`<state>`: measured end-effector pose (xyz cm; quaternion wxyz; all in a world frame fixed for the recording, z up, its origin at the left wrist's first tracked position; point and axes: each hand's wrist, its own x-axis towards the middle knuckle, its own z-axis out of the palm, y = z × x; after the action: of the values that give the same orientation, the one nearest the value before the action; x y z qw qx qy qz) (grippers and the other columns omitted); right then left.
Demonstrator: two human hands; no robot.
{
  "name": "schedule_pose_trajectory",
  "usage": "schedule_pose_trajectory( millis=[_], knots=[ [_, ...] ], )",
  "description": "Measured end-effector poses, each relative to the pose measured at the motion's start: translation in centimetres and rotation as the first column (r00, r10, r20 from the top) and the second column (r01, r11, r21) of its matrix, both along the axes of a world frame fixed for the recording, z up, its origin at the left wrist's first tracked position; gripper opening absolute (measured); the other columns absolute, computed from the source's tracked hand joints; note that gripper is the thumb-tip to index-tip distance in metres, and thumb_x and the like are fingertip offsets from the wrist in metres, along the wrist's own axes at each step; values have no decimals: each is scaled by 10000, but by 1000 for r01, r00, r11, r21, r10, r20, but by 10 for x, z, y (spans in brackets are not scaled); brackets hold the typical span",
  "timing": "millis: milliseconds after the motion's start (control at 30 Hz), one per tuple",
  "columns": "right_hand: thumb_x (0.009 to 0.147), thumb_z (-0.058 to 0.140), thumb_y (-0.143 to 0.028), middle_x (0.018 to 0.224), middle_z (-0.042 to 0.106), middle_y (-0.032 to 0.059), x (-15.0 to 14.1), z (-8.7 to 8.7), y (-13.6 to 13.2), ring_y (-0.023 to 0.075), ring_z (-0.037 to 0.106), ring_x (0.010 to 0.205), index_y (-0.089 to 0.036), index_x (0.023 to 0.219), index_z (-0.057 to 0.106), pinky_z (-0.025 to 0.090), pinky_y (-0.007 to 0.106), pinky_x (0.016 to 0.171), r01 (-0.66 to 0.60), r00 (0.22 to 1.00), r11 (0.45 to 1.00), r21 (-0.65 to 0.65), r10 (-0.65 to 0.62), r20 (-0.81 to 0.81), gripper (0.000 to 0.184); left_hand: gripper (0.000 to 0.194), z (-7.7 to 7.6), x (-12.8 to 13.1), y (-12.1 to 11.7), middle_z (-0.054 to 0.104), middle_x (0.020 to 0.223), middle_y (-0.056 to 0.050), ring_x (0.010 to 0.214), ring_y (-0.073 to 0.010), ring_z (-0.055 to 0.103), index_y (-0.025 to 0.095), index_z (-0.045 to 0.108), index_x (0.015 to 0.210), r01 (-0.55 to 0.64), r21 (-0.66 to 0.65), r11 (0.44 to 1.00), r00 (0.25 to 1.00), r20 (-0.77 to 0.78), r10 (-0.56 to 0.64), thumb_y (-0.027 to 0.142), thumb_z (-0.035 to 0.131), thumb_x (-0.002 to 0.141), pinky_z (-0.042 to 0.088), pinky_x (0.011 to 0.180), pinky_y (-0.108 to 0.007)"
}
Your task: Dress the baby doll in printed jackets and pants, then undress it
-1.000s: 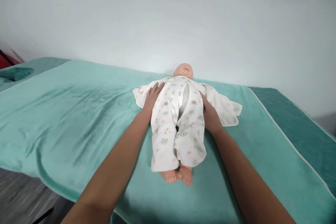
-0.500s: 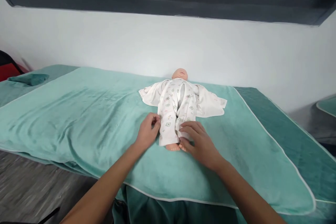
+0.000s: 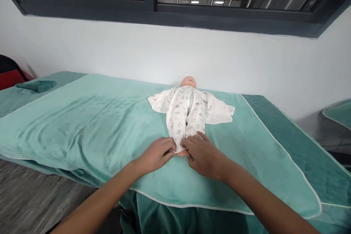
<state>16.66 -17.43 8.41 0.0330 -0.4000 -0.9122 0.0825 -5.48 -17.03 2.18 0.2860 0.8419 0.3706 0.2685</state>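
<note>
A baby doll (image 3: 188, 81) lies on its back, its head toward the wall and its feet toward me. White printed baby trousers (image 3: 177, 117) cover its legs, and a white top (image 3: 219, 109) spreads its sleeves out to both sides. My left hand (image 3: 159, 153) pinches the outer edge of the trouser cuff on the left leg in view. On that same cuff's inner side, my right hand (image 3: 204, 155) grips the hem with bent fingers. Toes of one foot show below the cuff; my right hand hides the other foot.
A light green blanket (image 3: 104, 117) with white piping covers the bed, over a darker green cover (image 3: 301, 153). Behind stand a white wall (image 3: 123, 49) and a dark-framed barred window (image 3: 175, 14). A red and black object (image 3: 11, 75) sits at the far left.
My left hand has moved down and right onto the cuff. My right hand has shifted slightly down and closed on its inner side. The cuff is now drawn narrower; the camera has tilted up slightly.
</note>
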Motion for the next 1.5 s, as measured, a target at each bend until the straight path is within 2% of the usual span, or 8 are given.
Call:
schedule_pose_trajectory(
  millis=[133, 300, 500, 767, 900, 1033, 1267, 1500],
  knots=[
    [926, 505, -184, 1008, 643, 70, -8, -7, -3, 233, 592, 964, -199, 933, 555, 298, 526, 1111, 64, 997, 996, 60, -62, -43, 53, 199, 18, 3, -4, 600, 867, -15, 802, -166, 543, 220, 531, 841, -100, -117, 988, 969, 215, 124, 382, 525, 956, 449, 754, -302],
    [959, 442, -141, 895, 628, 37, -9, -4, -2, 202, 584, 864, -218, 864, 501, 375, 449, 1032, 50, 991, 993, 107, -36, -130, 136, 201, 35, 4, -9, 607, 890, -30, 882, -181, 561, 219, 545, 842, -196, -160, 967, 902, 358, 242, 398, 564, 932, 464, 823, -314],
    [813, 504, -73, 811, 583, 2, -3, 13, -13, 174, 547, 789, -225, 807, 438, 414, 354, 875, -4, 951, 995, 98, 34, -308, 166, 175, 17, -15, -15, 581, 882, -28, 846, -175, 559, 219, 501, 823, -221, -221, 950, 861, 412, 296, 354, 572, 909, 470, 797, -304],
    [877, 499, -92, 816, 601, -4, -2, 12, -12, 160, 572, 795, -217, 815, 496, 425, 332, 817, -50, 933, 999, -4, 46, -358, 140, 65, -9, -23, -17, 574, 812, 4, 773, -184, 535, 224, 475, 806, -175, -77, 982, 985, -23, 174, 171, 509, 789, 436, 735, -322],
    [907, 499, -119, 890, 622, 17, 23, 6, -1, 166, 584, 788, -224, 866, 536, 434, 303, 720, 90, 925, 995, -37, -98, -366, 119, 198, -1, -19, -9, 631, 1072, -52, 971, -218, 587, 238, 520, 983, -226, -44, 973, 972, 52, 228, 149, 483, 810, 480, 888, -382],
    [823, 545, -67, 999, 615, 50, 49, -17, 5, 186, 592, 818, -215, 923, 535, 424, 297, 684, 283, 934, 959, -22, -280, -220, 179, 190, 16, 4, -5, 639, 1193, -76, 1159, -235, 567, 260, 559, 1094, -229, 84, 970, 964, 158, 213, 225, 476, 926, 441, 1019, -414],
    [913, 558, -162, 1025, 620, 80, 43, -50, 1, 225, 596, 900, -207, 946, 532, 465, 346, 773, 347, 921, 937, 49, -330, -206, 61, 237, 38, 53, 5, 686, 1019, -56, 1055, -265, 570, 224, 603, 962, -125, 283, 951, 955, -226, 192, 432, 492, 983, 382, 909, -447],
    [893, 564, -141, 1100, 603, 94, 42, -60, 5, 251, 587, 1023, -227, 967, 530, 501, 377, 866, 353, 891, 926, 135, -289, -349, 118, 252, 35, 58, -2, 677, 1038, -54, 1030, -246, 578, 226, 597, 1067, -88, 330, 940, 946, -267, 182, 438, 484, 990, 345, 985, -455]
  ],
)
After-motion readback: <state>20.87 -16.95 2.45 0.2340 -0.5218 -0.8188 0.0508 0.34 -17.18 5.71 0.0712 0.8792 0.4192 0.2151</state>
